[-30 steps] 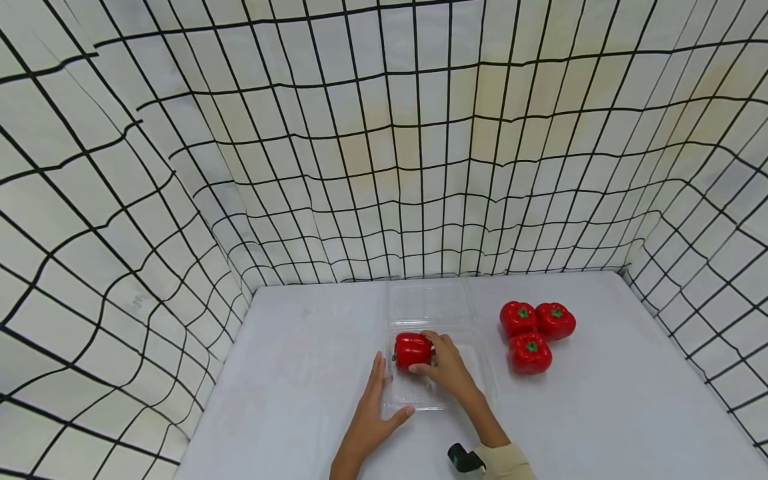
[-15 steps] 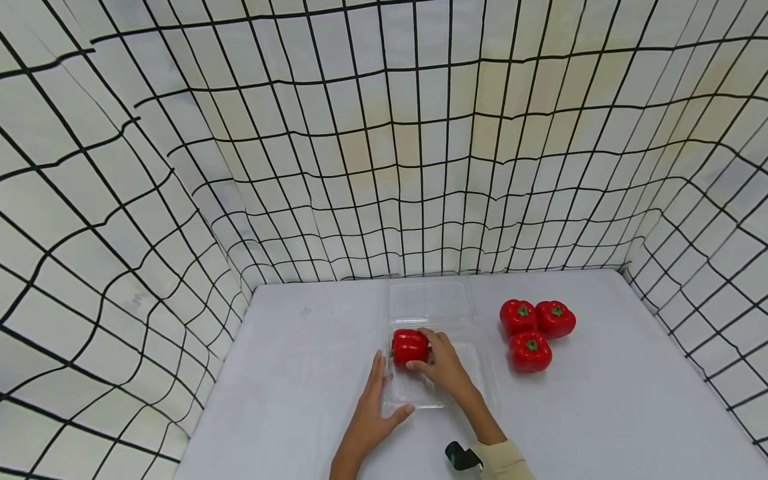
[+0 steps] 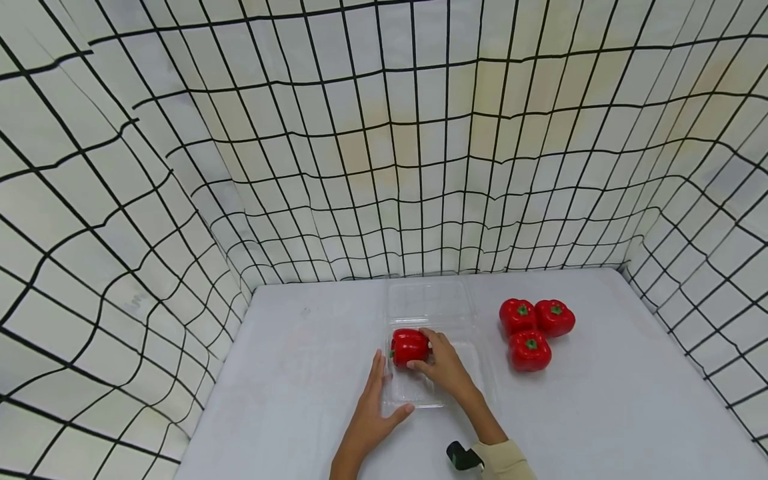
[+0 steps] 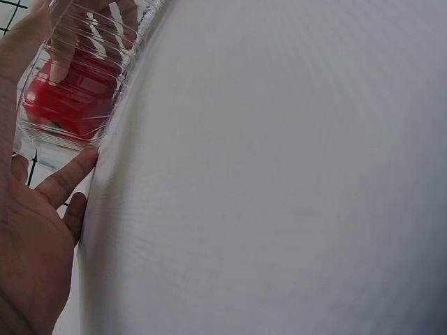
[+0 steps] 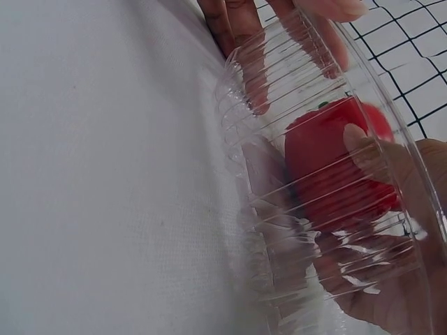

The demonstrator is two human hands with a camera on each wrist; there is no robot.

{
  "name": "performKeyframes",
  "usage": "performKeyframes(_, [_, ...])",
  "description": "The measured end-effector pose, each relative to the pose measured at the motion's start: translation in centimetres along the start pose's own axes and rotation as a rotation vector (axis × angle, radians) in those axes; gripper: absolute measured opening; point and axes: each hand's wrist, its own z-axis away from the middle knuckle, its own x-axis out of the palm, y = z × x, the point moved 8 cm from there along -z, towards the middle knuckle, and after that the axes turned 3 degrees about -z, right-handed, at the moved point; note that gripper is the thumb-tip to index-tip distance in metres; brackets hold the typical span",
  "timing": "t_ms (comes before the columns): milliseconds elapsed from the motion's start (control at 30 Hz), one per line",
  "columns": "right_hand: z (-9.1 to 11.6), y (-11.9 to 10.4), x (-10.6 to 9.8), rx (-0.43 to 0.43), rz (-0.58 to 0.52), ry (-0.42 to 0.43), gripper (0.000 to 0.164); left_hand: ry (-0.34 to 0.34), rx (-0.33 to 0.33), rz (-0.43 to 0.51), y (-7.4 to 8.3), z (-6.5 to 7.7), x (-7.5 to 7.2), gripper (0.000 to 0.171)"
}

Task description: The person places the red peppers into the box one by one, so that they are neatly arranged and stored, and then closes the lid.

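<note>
A red bell pepper (image 3: pixel 411 347) lies on its side in the back left of a clear plastic clamshell container (image 3: pixel 414 399), its green stem toward the left wall. My right hand (image 3: pixel 449 368) grips it from the right, thumb in front and fingers behind. Through the ribbed wall in the right wrist view, the thumb (image 5: pixel 367 150) presses on the pepper (image 5: pixel 321 157). My left hand (image 3: pixel 369 417) rests along the container's left side, its fingers straight and thumb spread toward the front edge. In the left wrist view, a fingertip (image 4: pixel 89 155) meets the container's corner.
The container's lid (image 3: pixel 429 301) lies folded back behind it. Three more red bell peppers (image 3: pixel 531 351) stand clustered to the right on the white table (image 3: pixel 300 373), stems up. Black netting (image 3: pixel 414 167) over white walls encloses the back and sides.
Over the last second my right hand has shifted the bell pepper slightly left and back in the container. In the last half second hardly anything has moved. My left hand stays in place.
</note>
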Motion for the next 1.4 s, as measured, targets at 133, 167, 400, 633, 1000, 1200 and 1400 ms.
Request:
performKeyframes(133, [-0.1, -0.1, 0.0, -0.001, 0.014, 0.006, 0.076, -0.001, -0.002, -0.004, -0.1, -0.1, -0.1, 0.101])
performKeyframes(167, [-0.2, -0.1, 0.0, -0.001, 0.023, 0.009, 0.076, -0.001, 0.000, -0.004, -0.1, -0.1, -0.1, 0.101])
performKeyframes(400, [-0.1, -0.3, 0.0, 0.003, 0.046, 0.021, 0.076, 0.005, 0.004, 0.002, 0.0, -0.1, -0.1, 0.100])
performKeyframes(633, [-0.1, -0.1, 0.0, 0.025, 0.037, 0.012, 0.079, 0.011, 0.003, -0.008, 0.0, -0.1, 0.0, 0.100])
performKeyframes(1000, [0.6, -0.3, -1.4, 0.044, 0.091, 0.064, 0.076, 0.015, -0.029, -0.018, -0.2, 0.0, 0.0, 0.101])
performKeyframes(1200, [1.3, -1.5, -4.4, 0.009, 0.132, 0.179, 0.065, 0.015, -0.047, -0.017, -0.2, 0.1, 0.1, 0.103])
performKeyframes(1400, [2.3, -2.1, -8.7, -0.091, 0.226, 0.413, 0.053, 0.009, -0.066, -0.017, -0.3, 0.1, 0.1, 0.103])
